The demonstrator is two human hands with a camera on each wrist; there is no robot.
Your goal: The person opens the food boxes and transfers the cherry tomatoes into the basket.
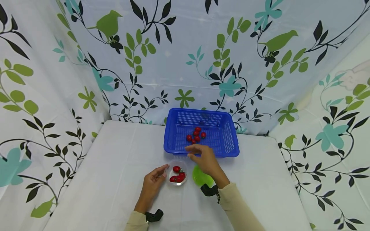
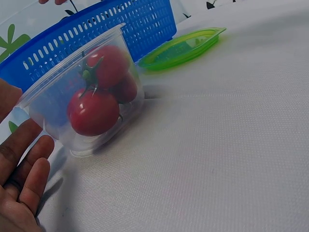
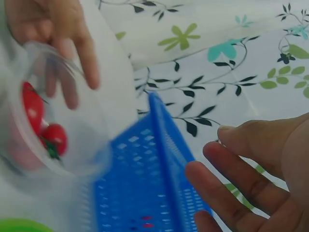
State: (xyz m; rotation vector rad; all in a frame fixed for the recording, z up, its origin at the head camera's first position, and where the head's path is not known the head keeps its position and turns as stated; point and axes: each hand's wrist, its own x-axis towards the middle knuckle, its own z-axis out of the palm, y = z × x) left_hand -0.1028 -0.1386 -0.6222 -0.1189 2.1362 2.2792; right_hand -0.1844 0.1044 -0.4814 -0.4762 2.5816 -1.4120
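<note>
A small clear plastic container (image 1: 184,182) with several cherry tomatoes (image 2: 94,112) in it stands on the white table. My left hand (image 1: 153,183) is at its left side, fingertips touching the rim and wall, the other fingers relaxed below the rim in the left wrist view. My right hand (image 1: 204,159) is above the near edge of the blue basket (image 1: 231,141), thumb and fingers apart with nothing between them. More cherry tomatoes (image 1: 197,138) lie grouped on the basket floor. A bright green lid (image 1: 200,177) lies under my right forearm, right of the container.
The white table (image 1: 124,154) reaches to a patterned curtain (image 1: 185,57) behind the basket and on both sides. The basket, with perforated walls, stands at the table's far edge, just beyond the container and lid.
</note>
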